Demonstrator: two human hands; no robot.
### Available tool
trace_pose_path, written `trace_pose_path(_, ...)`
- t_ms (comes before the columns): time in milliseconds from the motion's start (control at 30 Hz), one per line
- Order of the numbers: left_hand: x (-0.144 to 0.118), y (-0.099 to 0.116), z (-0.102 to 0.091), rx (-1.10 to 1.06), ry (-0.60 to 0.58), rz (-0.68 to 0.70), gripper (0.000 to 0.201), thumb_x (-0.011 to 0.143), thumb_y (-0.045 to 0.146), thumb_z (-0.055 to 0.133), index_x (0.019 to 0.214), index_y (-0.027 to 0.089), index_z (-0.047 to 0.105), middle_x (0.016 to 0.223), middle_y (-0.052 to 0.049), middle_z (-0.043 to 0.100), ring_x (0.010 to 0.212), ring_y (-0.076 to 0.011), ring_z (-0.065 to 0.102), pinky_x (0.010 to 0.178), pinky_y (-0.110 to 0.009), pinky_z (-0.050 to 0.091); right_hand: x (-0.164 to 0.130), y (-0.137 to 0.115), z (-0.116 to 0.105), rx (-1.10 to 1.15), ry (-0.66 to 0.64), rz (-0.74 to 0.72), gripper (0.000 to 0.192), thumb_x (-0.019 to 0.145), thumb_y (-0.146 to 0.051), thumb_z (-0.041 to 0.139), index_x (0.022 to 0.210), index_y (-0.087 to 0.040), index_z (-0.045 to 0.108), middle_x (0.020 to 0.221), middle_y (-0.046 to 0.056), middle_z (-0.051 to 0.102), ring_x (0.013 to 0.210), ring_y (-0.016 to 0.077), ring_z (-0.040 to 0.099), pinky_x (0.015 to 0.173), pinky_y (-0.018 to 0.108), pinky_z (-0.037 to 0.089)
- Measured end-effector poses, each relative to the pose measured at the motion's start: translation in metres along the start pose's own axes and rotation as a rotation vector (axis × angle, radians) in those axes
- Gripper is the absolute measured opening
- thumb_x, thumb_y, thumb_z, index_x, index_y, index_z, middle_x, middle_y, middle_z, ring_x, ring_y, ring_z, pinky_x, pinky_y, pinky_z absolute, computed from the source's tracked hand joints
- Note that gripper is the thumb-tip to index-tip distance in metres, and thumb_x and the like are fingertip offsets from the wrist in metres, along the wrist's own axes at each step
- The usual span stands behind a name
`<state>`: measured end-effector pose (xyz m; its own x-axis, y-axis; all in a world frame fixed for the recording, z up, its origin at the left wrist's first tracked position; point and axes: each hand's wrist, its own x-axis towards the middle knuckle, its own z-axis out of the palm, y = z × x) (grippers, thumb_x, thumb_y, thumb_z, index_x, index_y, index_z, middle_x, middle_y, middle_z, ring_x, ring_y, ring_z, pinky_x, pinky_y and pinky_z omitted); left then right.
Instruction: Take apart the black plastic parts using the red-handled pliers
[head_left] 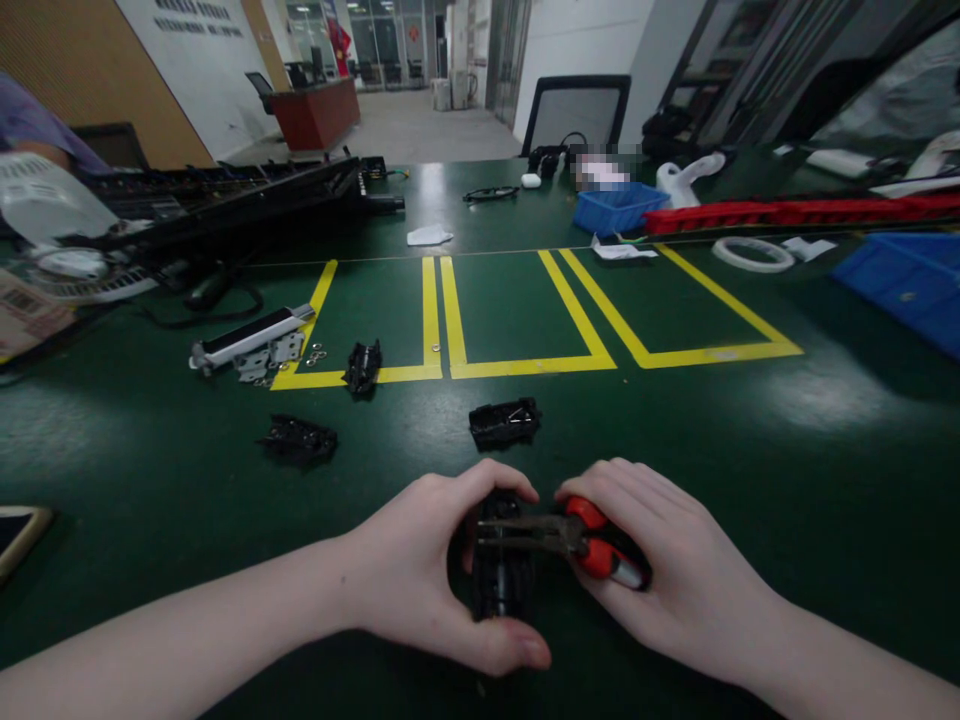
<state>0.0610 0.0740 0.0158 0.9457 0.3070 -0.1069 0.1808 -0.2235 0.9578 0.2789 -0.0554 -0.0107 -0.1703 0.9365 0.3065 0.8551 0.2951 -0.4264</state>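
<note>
The bench takes up most of the view, with yellow tape marking out bays across it. A long black frame lies at the far left, a red strip at the far right, and a blue bin at the right edge.

Nearest are the two hands. The left hand has its grip curled around a black part, thumb on the near side, fingers on the far side. The right hand has its grip closed about the red handles of the pliers, whose narrow jaws reach leftward across the part. One loose part lies just beyond the hands, a second loose part farther left, and a third loose part on the front tape of the left bay. Small rings are scattered inside that bay's left corner.

As I judge it, the part could twist in the left grip if the pliers pull off-line; the tips could slip and nip the left fingers or crack the casing if squeezed hard. A ring, being tiny, could roll away if knocked.

Palm and thumb cover much of the part; whether the jaws actually pinch anything is too dark to tell. The right fingertips are hidden behind the handles. The bin is cut off by the frame edge.
</note>
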Motion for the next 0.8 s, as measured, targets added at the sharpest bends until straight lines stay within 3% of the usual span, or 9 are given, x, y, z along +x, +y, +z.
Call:
trace_pose_path(233, -0.0015, -0.001, 0.0013, -0.034, 0.045, 0.022, 0.068, 0.069, 0.045, 0.084, 0.125, 0.022, 0.054, 0.097, -0.003, 0.064, 0.073, -0.0141, 0.058, 0.062, -0.024, 0.048, 0.002, 0.0009, -0.0025, -0.004, 0.024, 0.005, 0.028, 0.08, -0.017, 0.059, 0.108, -0.022, 0.057, 0.091, 0.004, 0.064, 0.08, 0.0196, 0.058, 0.066, 0.032, 0.046)
trace_pose_path(433, -0.0007, -0.0007, -0.0014, -0.036, 0.037, 0.055, 0.064, 0.068, 0.046, 0.084, 0.122, 0.022, 0.057, 0.108, -0.007, 0.064, 0.086, -0.0189, 0.062, 0.068, -0.026, 0.052, 0.001, 0.0021, -0.002, 0.023, 0.038, 0.016, 0.026, 0.082, -0.018, 0.059, 0.108, -0.023, 0.059, 0.091, 0.003, 0.065, 0.081, 0.0193, 0.06, 0.066, 0.032, 0.046)
trace_pose_path(533, -0.0006, -0.0013, -0.0009, -0.022, 0.031, 0.067, 0.064, 0.069, 0.047, 0.083, 0.123, 0.022, 0.056, 0.101, -0.005, 0.065, 0.078, -0.0164, 0.061, 0.066, -0.026, 0.05, 0.0014, 0.0018, -0.0025, 0.021, 0.047, 0.011, 0.027, 0.081, -0.018, 0.059, 0.108, -0.022, 0.059, 0.091, 0.004, 0.065, 0.08, 0.0196, 0.06, 0.065, 0.032, 0.046)
trace_pose_path(633, -0.0014, -0.0028, 0.0011, 0.062, 0.069, 0.078, 0.066, 0.069, 0.049, 0.082, 0.124, 0.022, 0.055, 0.095, -0.003, 0.066, 0.072, -0.0156, 0.06, 0.064, -0.027, 0.048, 0.0014, 0.0021, -0.0021, 0.009, 0.062, -0.005, 0.028, 0.081, -0.018, 0.058, 0.108, -0.022, 0.058, 0.09, 0.004, 0.065, 0.079, 0.0196, 0.06, 0.065, 0.032, 0.046)
trace_pose_path(800, -0.0024, -0.0049, 0.0044, 0.233, 0.145, 0.089, 0.066, 0.069, 0.051, 0.079, 0.124, 0.023, 0.054, 0.105, -0.006, 0.068, 0.084, -0.0217, 0.065, 0.074, -0.034, 0.051, 0.0011, 0.0039, -0.0001, -0.008, 0.075, -0.018, 0.028, 0.081, -0.018, 0.058, 0.109, -0.022, 0.058, 0.091, 0.004, 0.064, 0.079, 0.0195, 0.059, 0.066, 0.032, 0.045)
